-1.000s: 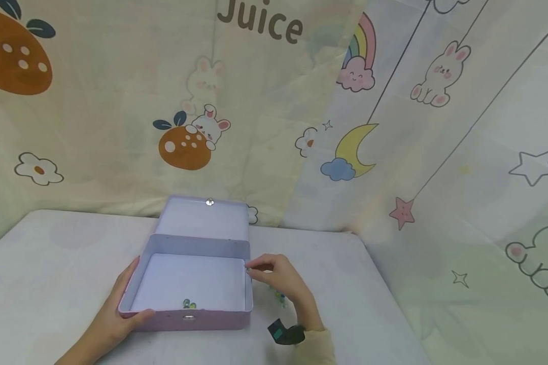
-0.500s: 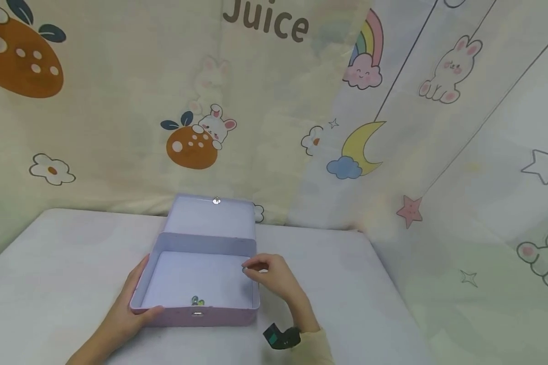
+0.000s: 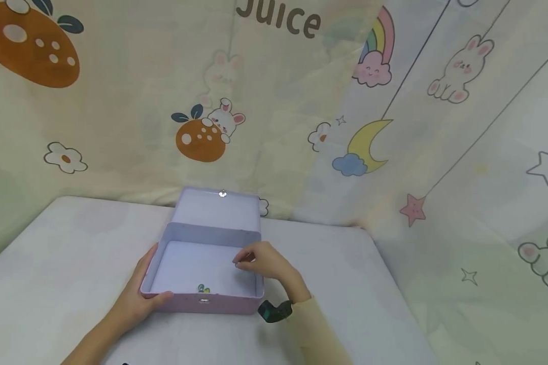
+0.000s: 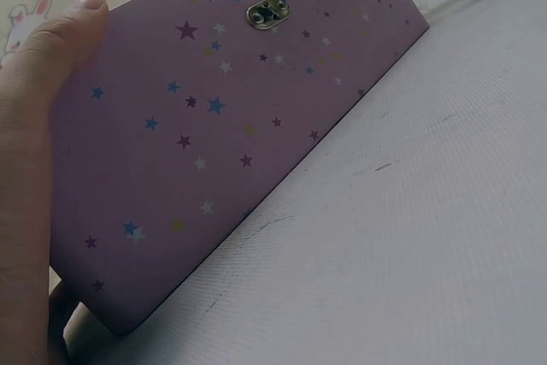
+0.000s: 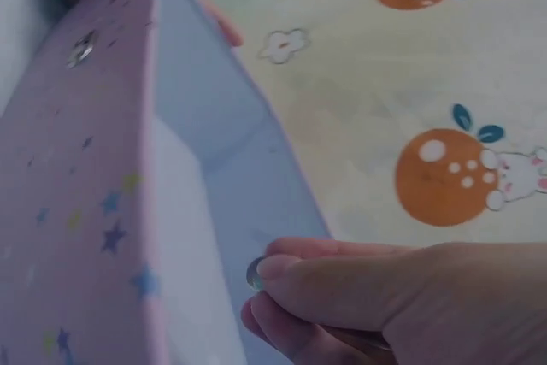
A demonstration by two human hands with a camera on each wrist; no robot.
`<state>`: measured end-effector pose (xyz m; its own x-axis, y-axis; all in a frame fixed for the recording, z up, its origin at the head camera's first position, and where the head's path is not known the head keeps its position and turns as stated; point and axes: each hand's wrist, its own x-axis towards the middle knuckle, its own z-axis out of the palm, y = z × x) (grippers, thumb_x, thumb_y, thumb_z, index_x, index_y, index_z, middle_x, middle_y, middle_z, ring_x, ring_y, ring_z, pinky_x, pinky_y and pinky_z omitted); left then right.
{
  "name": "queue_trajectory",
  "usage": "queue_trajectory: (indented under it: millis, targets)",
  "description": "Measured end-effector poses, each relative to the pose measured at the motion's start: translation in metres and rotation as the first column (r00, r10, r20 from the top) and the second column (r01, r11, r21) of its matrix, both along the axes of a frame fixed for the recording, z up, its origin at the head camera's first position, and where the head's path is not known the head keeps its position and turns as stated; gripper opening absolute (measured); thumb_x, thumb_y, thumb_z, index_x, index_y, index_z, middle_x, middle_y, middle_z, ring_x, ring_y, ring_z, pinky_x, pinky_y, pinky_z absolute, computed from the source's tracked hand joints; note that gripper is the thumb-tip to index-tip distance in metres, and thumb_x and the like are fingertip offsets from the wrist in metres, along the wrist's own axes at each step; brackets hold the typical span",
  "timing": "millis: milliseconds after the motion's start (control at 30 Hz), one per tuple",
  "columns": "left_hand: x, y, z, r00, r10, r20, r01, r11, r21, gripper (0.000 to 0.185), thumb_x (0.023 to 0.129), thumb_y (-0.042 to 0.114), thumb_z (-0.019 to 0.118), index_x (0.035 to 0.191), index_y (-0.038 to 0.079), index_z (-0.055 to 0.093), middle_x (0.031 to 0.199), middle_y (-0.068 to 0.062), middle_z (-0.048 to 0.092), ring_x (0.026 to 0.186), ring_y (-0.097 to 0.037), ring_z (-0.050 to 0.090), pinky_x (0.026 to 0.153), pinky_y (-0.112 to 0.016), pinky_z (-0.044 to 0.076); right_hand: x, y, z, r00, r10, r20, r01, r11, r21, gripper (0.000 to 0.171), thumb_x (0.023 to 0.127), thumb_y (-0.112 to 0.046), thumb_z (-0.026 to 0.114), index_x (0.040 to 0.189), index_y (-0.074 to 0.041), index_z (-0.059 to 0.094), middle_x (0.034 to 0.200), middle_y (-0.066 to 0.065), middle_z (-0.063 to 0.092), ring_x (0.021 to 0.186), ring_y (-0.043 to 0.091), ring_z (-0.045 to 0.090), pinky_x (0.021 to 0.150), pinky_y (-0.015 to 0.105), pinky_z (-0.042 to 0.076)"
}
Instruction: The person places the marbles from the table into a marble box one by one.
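Note:
An open lilac tin box (image 3: pixel 224 304) with a star pattern stands on the white table (image 3: pixel 73 253), its lid (image 3: pixel 219 209) leaning back. My left hand (image 3: pixel 146 289) grips the box's front left corner, thumb (image 4: pixel 43 126) on the front wall (image 4: pixel 239 126). My right hand (image 3: pixel 242 262) hovers over the right side of the box's inside and pinches a small glass marble (image 5: pixel 255 273) between thumb and fingertips. A few marbles (image 3: pixel 203 289) lie inside by the front wall.
A cartoon-print cloth (image 3: pixel 301 126) hangs close behind and to the right of the table. A metal clasp (image 4: pixel 267 12) sits on the box's front wall. A dark wrist camera (image 3: pixel 271 311) is strapped on my right wrist. Bare tabletop lies on both sides of the box.
My right hand has moved left from the box's right rim to over its inside, still pinching the marble. The left hand keeps its grip on the box.

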<state>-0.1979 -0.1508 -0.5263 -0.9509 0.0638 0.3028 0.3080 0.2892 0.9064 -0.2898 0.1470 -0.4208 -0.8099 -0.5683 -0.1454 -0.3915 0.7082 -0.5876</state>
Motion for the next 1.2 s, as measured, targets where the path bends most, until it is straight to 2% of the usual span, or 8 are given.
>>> queue_trajectory:
  millis: [167, 367, 500, 633, 733, 867, 1033, 1200]
  targets:
    - [-0.008, 0.001, 0.002, 1.000, -0.011, -0.009, 0.011, 1.000, 0.007, 0.108, 0.069, 0.013, 0.077, 0.154, 0.025, 0.011, 0.158, -0.005, 0.014, 0.141, -0.008, 0.016, 0.101, -0.073, 0.014, -0.015, -0.009, 0.007, 0.991, 0.121, 0.058, -0.127, 0.985, 0.114, 0.010, 0.086, -0.012, 0.068, 0.094, -0.012, 0.075, 0.089, -0.007, 0.071, 0.081, 0.000, 0.062, 0.074, 0.015, 0.049]
    - [-0.014, -0.004, 0.000, 1.000, -0.007, -0.002, 0.007, 1.000, -0.023, 0.109, 0.069, 0.017, 0.077, 0.154, 0.028, 0.009, 0.159, -0.006, 0.012, 0.144, -0.028, 0.013, 0.101, -0.074, 0.014, -0.030, -0.021, 0.012, 0.964, 0.229, 0.138, -0.259, 0.929, 0.265, 0.012, 0.085, -0.009, 0.068, 0.092, -0.012, 0.076, 0.089, -0.008, 0.071, 0.082, 0.000, 0.060, 0.074, 0.016, 0.048]
    - [-0.013, -0.006, 0.001, 1.000, -0.005, 0.004, 0.005, 0.999, -0.032, 0.109, 0.070, 0.018, 0.077, 0.153, 0.029, 0.008, 0.159, -0.007, 0.011, 0.144, -0.032, 0.012, 0.100, -0.076, 0.014, -0.035, -0.033, 0.007, 0.963, 0.235, 0.129, -0.266, 0.898, 0.350, 0.010, 0.085, -0.010, 0.068, 0.089, -0.015, 0.076, 0.088, -0.008, 0.070, 0.079, 0.001, 0.057, 0.073, 0.016, 0.047]
    - [-0.010, -0.006, 0.000, 1.000, -0.013, -0.004, 0.013, 1.000, -0.023, 0.108, 0.070, 0.017, 0.077, 0.154, 0.028, 0.009, 0.159, -0.007, 0.012, 0.145, -0.021, 0.011, 0.101, -0.075, 0.013, -0.035, -0.040, -0.002, 0.964, 0.246, 0.097, -0.264, 0.890, 0.371, 0.009, 0.086, -0.011, 0.069, 0.090, -0.015, 0.075, 0.088, -0.007, 0.070, 0.079, 0.001, 0.056, 0.074, 0.015, 0.046]
    - [-0.008, -0.006, 0.000, 1.000, -0.018, 0.001, 0.018, 0.999, -0.030, 0.108, 0.070, 0.017, 0.077, 0.154, 0.028, 0.009, 0.159, -0.008, 0.011, 0.145, -0.028, 0.011, 0.100, -0.076, 0.014, -0.034, -0.043, -0.006, 0.963, 0.252, 0.094, -0.269, 0.887, 0.376, 0.009, 0.085, -0.011, 0.069, 0.091, -0.014, 0.075, 0.089, -0.007, 0.070, 0.079, 0.001, 0.056, 0.074, 0.015, 0.046]
    - [-0.007, -0.007, 0.002, 1.000, -0.011, 0.002, 0.011, 0.999, -0.039, 0.109, 0.070, 0.019, 0.077, 0.154, 0.028, 0.008, 0.159, -0.008, 0.010, 0.144, -0.035, 0.010, 0.100, -0.076, 0.014, -0.035, -0.046, -0.005, 0.959, 0.269, 0.085, -0.281, 0.875, 0.393, 0.008, 0.085, -0.012, 0.069, 0.090, -0.016, 0.074, 0.089, -0.008, 0.069, 0.079, 0.001, 0.057, 0.074, 0.014, 0.046]
    - [-0.005, -0.005, 0.003, 1.000, -0.004, -0.001, 0.004, 1.000, -0.030, 0.109, 0.070, 0.018, 0.078, 0.153, 0.029, 0.009, 0.159, -0.008, 0.011, 0.146, -0.025, 0.009, 0.101, -0.075, 0.013, -0.038, -0.048, -0.003, 0.959, 0.275, 0.063, -0.274, 0.856, 0.439, 0.009, 0.085, -0.012, 0.069, 0.091, -0.017, 0.074, 0.090, -0.008, 0.068, 0.082, 0.002, 0.056, 0.076, 0.016, 0.046]
    - [-0.002, -0.002, 0.000, 1.000, -0.004, 0.014, 0.004, 1.000, -0.028, 0.109, 0.070, 0.018, 0.078, 0.153, 0.030, 0.009, 0.159, -0.008, 0.011, 0.145, -0.026, 0.011, 0.100, -0.075, 0.015, -0.039, -0.047, -0.005, 0.960, 0.271, 0.073, -0.273, 0.839, 0.471, 0.010, 0.084, -0.011, 0.070, 0.091, -0.017, 0.074, 0.088, -0.009, 0.068, 0.081, 0.002, 0.056, 0.076, 0.015, 0.046]
